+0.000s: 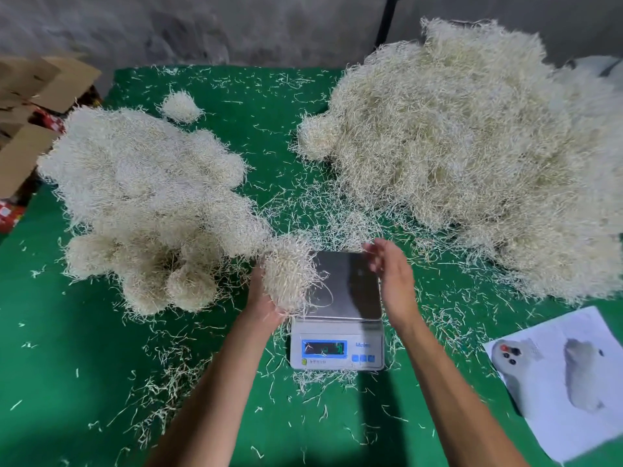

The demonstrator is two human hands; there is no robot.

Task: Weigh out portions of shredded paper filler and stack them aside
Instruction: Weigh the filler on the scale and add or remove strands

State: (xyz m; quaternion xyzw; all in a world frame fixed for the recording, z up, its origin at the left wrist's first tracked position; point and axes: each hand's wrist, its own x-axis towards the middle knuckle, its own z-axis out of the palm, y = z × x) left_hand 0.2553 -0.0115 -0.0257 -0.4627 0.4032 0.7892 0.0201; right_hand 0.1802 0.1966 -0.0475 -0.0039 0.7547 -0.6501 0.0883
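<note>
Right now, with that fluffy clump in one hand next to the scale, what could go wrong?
1. The clump in the left hand is loose, so strands may drop onto the scale platform and skew the next weighing.
2. Set against the stack of weighed portions, it could tangle with them and blur the portions.
3. The display is too blurred to read, so its weight cannot be confirmed.

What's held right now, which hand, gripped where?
Left hand cups a filler wad from its underside and left flank, beside the scale. Right hand is open, holding nothing.
</note>
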